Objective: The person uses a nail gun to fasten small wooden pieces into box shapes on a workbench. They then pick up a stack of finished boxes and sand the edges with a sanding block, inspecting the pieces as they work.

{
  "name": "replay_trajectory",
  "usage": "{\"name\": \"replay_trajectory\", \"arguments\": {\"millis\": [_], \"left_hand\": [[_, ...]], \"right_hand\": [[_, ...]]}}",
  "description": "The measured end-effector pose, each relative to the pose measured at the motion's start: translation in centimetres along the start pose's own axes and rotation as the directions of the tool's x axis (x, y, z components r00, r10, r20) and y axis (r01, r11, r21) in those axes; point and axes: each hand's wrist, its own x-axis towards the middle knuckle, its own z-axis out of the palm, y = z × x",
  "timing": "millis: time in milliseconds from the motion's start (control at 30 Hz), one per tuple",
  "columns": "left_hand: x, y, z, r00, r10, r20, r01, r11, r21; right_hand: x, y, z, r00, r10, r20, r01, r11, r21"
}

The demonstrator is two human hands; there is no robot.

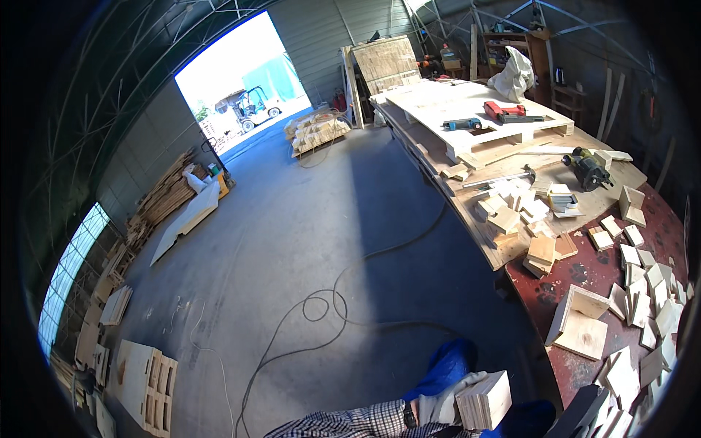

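At the lower edge my left hand [440, 403], in a pale glove, is closed round a small stack of square wooden boards [486, 401]. A checked sleeve and a dark wristband lead to it; most of the fingers are hidden behind the stack. My right hand does not show. To the right of the held stack, a dark angular object [582, 413] rises from the lower edge; I cannot make out its kind. On the red-brown tabletop [537, 292] lie a corner-shaped wooden piece [582, 323] and many loose small boards [635, 296].
Further along, a plywood bench [467, 201] carries a wooden pallet [438, 109], a red power tool [511, 112], a blue one [461, 124] and a green-black one [588, 169]. A cable [343, 321] loops over the concrete floor. Stacked timber [157, 193] lines the left wall.
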Motion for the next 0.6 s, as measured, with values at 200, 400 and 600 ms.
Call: {"name": "replay_trajectory", "arguments": {"millis": [200,400,600], "left_hand": [[-0.7,0.0,0.1,0.993,0.019,-0.119,-0.032,0.994,-0.106],[0.5,-0.1,-3.9,0.954,0.071,0.292,-0.046,0.995,-0.093],[-0.2,-0.8,0.3,0.973,0.126,-0.191,-0.135,0.99,-0.03]], "right_hand": [[0.2,0.3,0.0,0.999,-0.031,0.007,0.031,0.999,-0.017],[0.7,0.5,-0.3,0.997,-0.076,0.028,0.076,0.997,-0.005],[1.0,0.6,-0.5,0.99,-0.123,0.064,0.122,0.992,0.011]]}}
